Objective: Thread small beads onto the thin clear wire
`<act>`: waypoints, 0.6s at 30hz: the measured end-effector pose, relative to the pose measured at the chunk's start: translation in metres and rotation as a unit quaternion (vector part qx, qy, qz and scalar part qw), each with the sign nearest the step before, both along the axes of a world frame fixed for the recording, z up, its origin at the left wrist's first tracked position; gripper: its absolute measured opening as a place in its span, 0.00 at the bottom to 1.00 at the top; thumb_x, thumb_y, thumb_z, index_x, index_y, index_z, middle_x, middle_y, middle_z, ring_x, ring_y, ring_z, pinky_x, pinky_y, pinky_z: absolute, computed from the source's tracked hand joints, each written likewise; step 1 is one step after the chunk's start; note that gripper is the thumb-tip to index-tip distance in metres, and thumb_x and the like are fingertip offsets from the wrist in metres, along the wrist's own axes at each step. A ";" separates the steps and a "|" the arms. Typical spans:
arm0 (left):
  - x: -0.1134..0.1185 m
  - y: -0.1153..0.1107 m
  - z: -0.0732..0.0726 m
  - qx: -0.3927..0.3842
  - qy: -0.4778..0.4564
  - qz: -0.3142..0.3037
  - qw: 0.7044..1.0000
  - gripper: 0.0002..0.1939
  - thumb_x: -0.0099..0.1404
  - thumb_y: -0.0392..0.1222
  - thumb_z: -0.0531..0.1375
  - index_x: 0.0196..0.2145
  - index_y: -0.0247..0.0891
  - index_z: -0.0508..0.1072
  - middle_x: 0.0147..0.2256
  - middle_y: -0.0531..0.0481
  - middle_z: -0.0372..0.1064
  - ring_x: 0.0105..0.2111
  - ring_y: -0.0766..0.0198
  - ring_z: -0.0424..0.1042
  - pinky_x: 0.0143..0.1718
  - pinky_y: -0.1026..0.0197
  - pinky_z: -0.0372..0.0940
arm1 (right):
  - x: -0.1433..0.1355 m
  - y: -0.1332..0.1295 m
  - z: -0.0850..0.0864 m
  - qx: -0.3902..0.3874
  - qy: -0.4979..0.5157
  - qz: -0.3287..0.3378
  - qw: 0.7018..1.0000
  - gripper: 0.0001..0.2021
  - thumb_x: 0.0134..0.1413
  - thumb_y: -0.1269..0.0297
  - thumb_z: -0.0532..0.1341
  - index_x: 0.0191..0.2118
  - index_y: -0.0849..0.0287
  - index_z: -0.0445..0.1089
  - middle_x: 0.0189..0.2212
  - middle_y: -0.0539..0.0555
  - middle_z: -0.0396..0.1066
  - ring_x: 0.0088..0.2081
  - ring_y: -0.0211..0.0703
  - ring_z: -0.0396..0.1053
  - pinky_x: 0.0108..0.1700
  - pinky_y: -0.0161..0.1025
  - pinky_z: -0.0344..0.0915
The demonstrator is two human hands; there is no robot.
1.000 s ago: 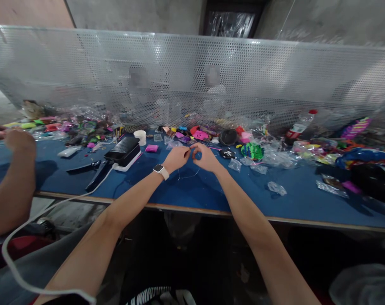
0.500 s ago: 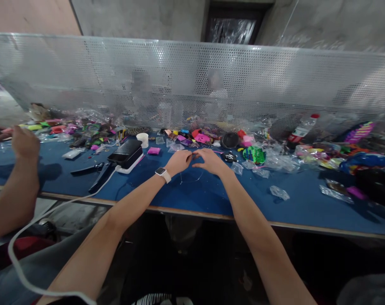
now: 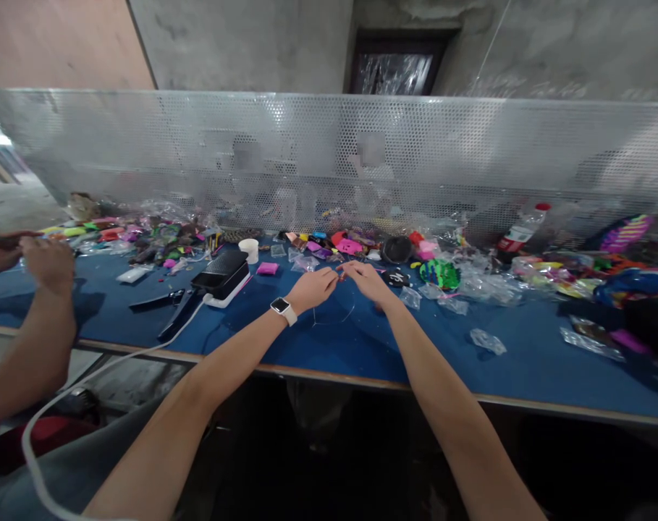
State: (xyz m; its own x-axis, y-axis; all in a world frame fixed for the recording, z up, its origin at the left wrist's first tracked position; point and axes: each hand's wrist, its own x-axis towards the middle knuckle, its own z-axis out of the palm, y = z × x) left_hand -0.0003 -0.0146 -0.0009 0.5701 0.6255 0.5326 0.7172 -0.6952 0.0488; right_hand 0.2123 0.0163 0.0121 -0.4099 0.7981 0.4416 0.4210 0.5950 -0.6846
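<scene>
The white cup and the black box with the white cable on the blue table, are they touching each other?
Apart. The head view shows a strip of blue table between the white cup and the black box; the cup stands behind it.

We stretch both bare forearms forward from the bottom of the view, converging toward the middle. Our left hand lies knuckles up, its wrist banded by a white-faced watch on a pale strap, with the thumb and forefinger drawn together in a pinch at their tips. Our right hand comes in from the other side, also back-up, its fingers curled and its fingertips meeting those of the left, so the two hands touch at their tips. What the fingertips close on is too small to tell. Both elbows are bent a little and both wrists are held level.
</scene>
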 end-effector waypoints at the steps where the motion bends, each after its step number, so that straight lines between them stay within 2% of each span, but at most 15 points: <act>1: 0.000 -0.001 0.000 0.002 0.000 -0.003 1.000 0.16 0.81 0.39 0.48 0.46 0.36 0.76 0.42 0.43 0.75 0.40 0.59 0.75 0.39 0.60 0.66 | 0.000 0.000 -0.001 -0.022 0.005 -0.001 1.000 0.28 0.71 0.42 0.54 0.28 0.56 0.79 0.42 0.57 0.81 0.47 0.52 0.76 0.57 0.48 0.67; 3: 0.000 -0.002 0.002 -0.001 -0.007 -0.009 1.000 0.15 0.81 0.38 0.49 0.45 0.37 0.75 0.42 0.43 0.75 0.39 0.60 0.74 0.39 0.60 0.66 | 0.000 0.000 -0.002 -0.045 0.003 -0.013 0.999 0.28 0.70 0.42 0.55 0.27 0.56 0.78 0.36 0.55 0.80 0.42 0.50 0.75 0.52 0.45 0.68; 5: 0.002 -0.002 0.003 -0.015 -0.025 -0.013 0.999 0.13 0.79 0.37 0.50 0.42 0.37 0.75 0.41 0.44 0.75 0.40 0.59 0.74 0.41 0.59 0.66 | -0.001 0.000 -0.004 -0.030 -0.013 -0.023 0.999 0.28 0.70 0.41 0.55 0.27 0.56 0.77 0.34 0.55 0.79 0.41 0.50 0.74 0.50 0.45 0.68; 11: 0.004 0.003 0.006 -0.078 -0.086 -0.014 0.993 0.08 0.74 0.34 0.57 0.37 0.38 0.75 0.37 0.45 0.77 0.39 0.57 0.75 0.42 0.57 0.67 | -0.007 0.000 -0.007 0.100 -0.052 -0.055 0.992 0.26 0.73 0.47 0.54 0.26 0.55 0.75 0.38 0.57 0.77 0.46 0.52 0.74 0.54 0.51 0.67; 15: 0.003 0.006 0.005 -0.083 -0.094 0.025 0.992 0.11 0.76 0.37 0.56 0.34 0.38 0.75 0.34 0.45 0.76 0.35 0.57 0.74 0.40 0.57 0.65 | -0.013 -0.006 -0.006 0.178 -0.050 -0.090 0.979 0.17 0.70 0.50 0.61 0.32 0.54 0.75 0.37 0.58 0.78 0.46 0.56 0.72 0.56 0.55 0.68; 18: 0.002 0.006 0.004 -0.086 -0.090 0.055 0.991 0.13 0.76 0.39 0.56 0.32 0.38 0.73 0.32 0.44 0.75 0.33 0.57 0.73 0.37 0.57 0.63 | -0.015 -0.011 -0.004 0.220 -0.034 -0.113 0.968 0.09 0.66 0.54 0.65 0.38 0.54 0.75 0.41 0.59 0.78 0.50 0.59 0.72 0.59 0.59 0.67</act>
State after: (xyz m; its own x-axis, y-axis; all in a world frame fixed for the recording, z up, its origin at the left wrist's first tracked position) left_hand 0.0014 -0.0085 0.0027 0.3994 0.7693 0.4986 0.7572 -0.5834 0.2936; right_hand 0.1975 0.0050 0.0079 -0.2873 0.6114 0.7373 0.6102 0.7102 -0.3511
